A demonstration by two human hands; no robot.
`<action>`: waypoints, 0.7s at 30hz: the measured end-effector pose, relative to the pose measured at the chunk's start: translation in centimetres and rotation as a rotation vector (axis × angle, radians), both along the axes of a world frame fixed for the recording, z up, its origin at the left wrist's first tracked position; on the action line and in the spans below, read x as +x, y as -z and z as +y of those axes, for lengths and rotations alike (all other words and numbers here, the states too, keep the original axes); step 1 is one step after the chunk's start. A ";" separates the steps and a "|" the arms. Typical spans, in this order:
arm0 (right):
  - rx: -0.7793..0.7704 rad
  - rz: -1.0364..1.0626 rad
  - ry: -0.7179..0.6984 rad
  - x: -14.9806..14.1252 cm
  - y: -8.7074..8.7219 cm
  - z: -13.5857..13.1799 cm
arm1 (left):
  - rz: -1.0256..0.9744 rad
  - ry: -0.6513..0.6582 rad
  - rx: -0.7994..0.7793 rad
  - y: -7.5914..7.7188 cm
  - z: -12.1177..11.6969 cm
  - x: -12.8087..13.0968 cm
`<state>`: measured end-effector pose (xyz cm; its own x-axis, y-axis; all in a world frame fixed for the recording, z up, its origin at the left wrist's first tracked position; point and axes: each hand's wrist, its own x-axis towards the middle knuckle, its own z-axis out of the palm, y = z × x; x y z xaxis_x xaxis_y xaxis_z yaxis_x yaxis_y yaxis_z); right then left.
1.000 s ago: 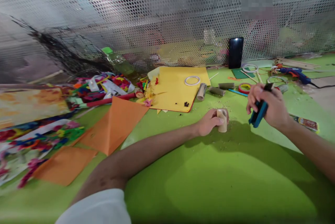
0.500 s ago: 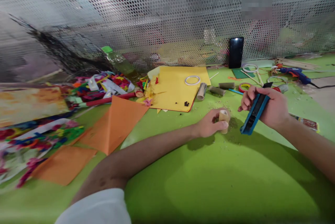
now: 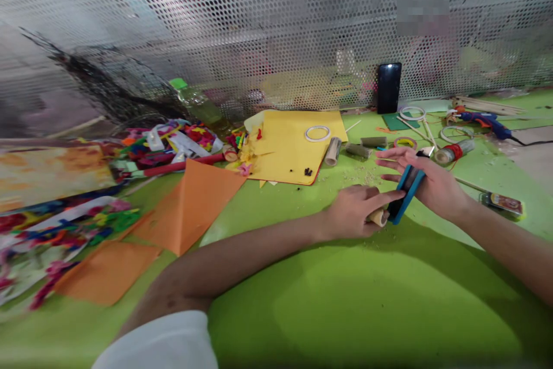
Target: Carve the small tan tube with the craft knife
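Note:
My left hand (image 3: pixel 352 212) is closed around a short bamboo tube (image 3: pixel 378 217), whose open end faces right and toward me. Its stretched index finger reaches the side of a blue and black utility knife (image 3: pixel 409 191). That knife rests tilted in my right hand (image 3: pixel 443 187), with the thumb over it and some fingers spread beyond. A blade shows at the knife's far end. Light shavings (image 3: pixel 365 178) are scattered on the green table (image 3: pixel 345 311) around both hands. Several more bamboo pieces (image 3: pixel 333 151) lie just behind them.
Yellow sheets (image 3: pixel 287 139) carry a tape roll (image 3: pixel 317 133). At the back stand a phone (image 3: pixel 389 88) and a metal mesh panel (image 3: pixel 276 29). A glue gun (image 3: pixel 484 120) lies at right. Orange paper (image 3: pixel 190 205) and colourful craft scraps (image 3: pixel 86 225) cover the left.
The bamboo tube has tipped from upright toward lying in my left hand. My left index finger has stretched to the knife, and my right hand has brought the knife left, closer to the tube.

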<state>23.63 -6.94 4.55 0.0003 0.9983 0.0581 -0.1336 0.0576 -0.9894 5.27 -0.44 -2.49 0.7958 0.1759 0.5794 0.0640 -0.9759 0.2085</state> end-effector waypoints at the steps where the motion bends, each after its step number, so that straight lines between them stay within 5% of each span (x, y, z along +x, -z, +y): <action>1: 0.002 -0.040 0.007 0.0 0.0 0.0 | 0.012 -0.018 0.054 0.0 -0.1 0.0; 10: 0.026 -0.112 0.021 0.0 0.2 0.0 | 0.047 -0.016 0.156 -0.4 -0.2 -0.2; 21: 0.017 -0.112 0.029 0.4 0.6 0.3 | -0.073 0.042 -0.073 -0.3 0.1 -0.2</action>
